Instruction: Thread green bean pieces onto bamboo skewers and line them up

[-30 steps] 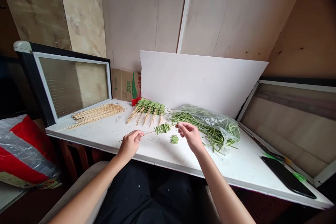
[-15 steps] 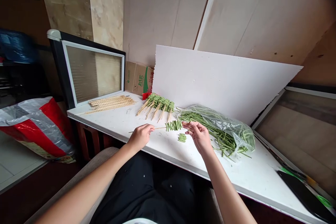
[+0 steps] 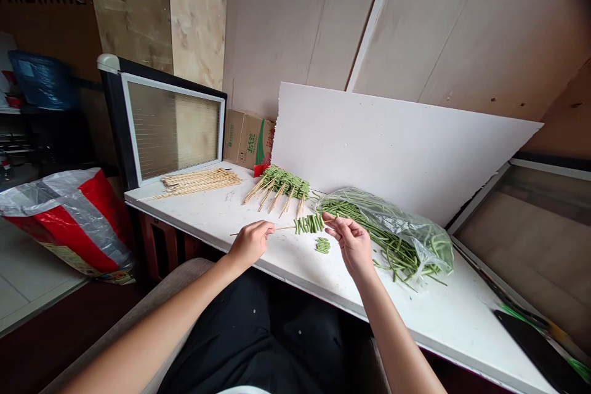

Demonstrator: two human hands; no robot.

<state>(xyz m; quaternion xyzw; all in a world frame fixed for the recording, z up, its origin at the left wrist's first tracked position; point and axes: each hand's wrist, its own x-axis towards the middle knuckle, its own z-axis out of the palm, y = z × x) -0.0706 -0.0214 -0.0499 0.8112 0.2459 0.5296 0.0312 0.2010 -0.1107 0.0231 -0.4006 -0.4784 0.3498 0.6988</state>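
My left hand (image 3: 250,243) is closed around the bare part of a bamboo skewer (image 3: 285,228), whose tail end sticks out to the left. Short pieces of green bean (image 3: 309,223) sit crosswise in a row on it, over the table's front part. At the skewer's right end, the fingers of my right hand (image 3: 353,245) pinch what looks like another small green bean piece, mostly hidden by the fingertips. Just below lies a little pile of cut bean pieces (image 3: 322,245) on the white table (image 3: 295,263).
Filled bean skewers (image 3: 289,183) are stacked at the back, beside a cardboard box (image 3: 247,138). Bare skewers (image 3: 203,179) lie to the left. Long beans in a clear plastic bag (image 3: 392,221) rest at right. A black phone-like slab (image 3: 530,341) lies at the far right.
The view has shifted slightly, so everything appears a little further right. Both hands keep their hold at the skewer, with the right fingers slightly changed near its tip.
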